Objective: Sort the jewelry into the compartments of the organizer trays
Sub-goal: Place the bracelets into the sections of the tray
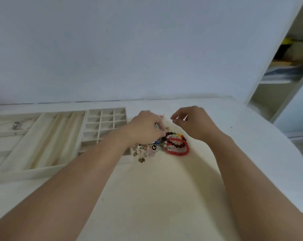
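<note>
The jewelry (157, 145) lies in a heap at mid-frame on the table (164, 197), just right of the trays (48, 136). The left hand (145, 126) reaches into the heap, fingers curled down among the beads; whether it grips a piece I cannot tell. The right hand (194, 122) hovers above, loosely curled, holding nothing visible. Lifting one bracelet (177, 146) may drag tangled pieces along and scatter small charms. The left hand hides part of the heap and the grid tray's corner; small pieces blur together.

Left hand (145, 126) hides part of the jewelry pile (157, 145); its grip unclear. Leftmost tray (8, 134) cut off at the edge.
</note>
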